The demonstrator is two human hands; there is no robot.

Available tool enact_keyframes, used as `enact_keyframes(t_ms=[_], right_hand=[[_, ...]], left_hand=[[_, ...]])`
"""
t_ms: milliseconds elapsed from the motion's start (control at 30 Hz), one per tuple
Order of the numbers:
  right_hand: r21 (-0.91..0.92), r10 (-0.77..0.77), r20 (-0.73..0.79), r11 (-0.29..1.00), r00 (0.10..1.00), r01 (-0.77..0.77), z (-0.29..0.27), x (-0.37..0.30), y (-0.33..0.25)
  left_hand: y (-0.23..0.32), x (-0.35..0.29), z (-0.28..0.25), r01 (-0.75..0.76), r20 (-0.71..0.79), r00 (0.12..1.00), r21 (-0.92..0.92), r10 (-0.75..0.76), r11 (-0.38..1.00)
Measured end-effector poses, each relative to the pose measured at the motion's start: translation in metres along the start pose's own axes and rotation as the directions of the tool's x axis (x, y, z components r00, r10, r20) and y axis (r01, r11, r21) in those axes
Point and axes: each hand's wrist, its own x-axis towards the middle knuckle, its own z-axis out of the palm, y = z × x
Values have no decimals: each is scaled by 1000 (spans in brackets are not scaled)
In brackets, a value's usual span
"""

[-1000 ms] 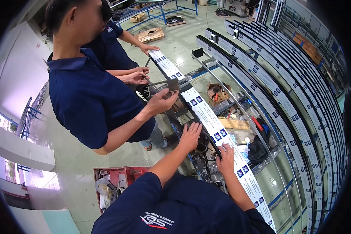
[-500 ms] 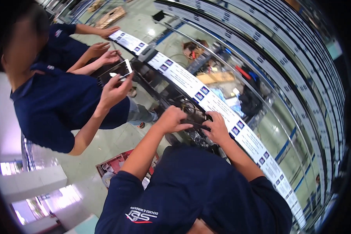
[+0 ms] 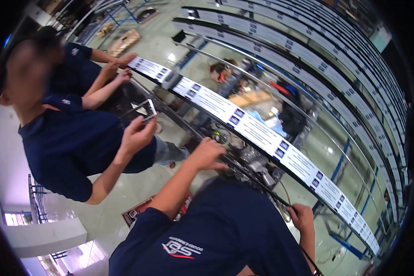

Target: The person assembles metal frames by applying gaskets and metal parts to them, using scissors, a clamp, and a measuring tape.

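Note:
My left hand (image 3: pixel 209 154) is closed, thumb and fingers pinching a thin black flexible strip (image 3: pixel 277 198) in front of my chest. The strip runs down to the right to my right hand (image 3: pixel 302 217), whose fingers are curled round it beside my right side. Beyond that hand a dark length trails toward the lower edge. Just past my hands lies a long dark profile (image 3: pixel 257 131) covered with white printed film, slanting from far left to near right. Metal machine parts (image 3: pixel 257 165) show under it, between my hands.
Two people stand on the left; the nearer one's hand (image 3: pixel 140 133) holds a phone (image 3: pixel 142 110), the other's hand touches the profile's far end. Several film-covered profiles (image 3: pixel 280 43) lie on a rack at the right. A red box (image 3: pixel 138 209) sits on the floor.
My right hand has moved away from my left, down and to the right, drawing the black strip out between them. My left hand stays near the same place.

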Motion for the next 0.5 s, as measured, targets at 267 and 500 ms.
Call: enact_keyframes(t_ms=[267,500], right_hand=[[-45,60,-219,996,974,-72,15,-55,-57],[-132,145,-313,972,939,-194,76,-82,32]], left_hand=[[124,47,12,-442,161,860,-235,483,866],[193,30,41,-177,400,812,-525,425,833]])
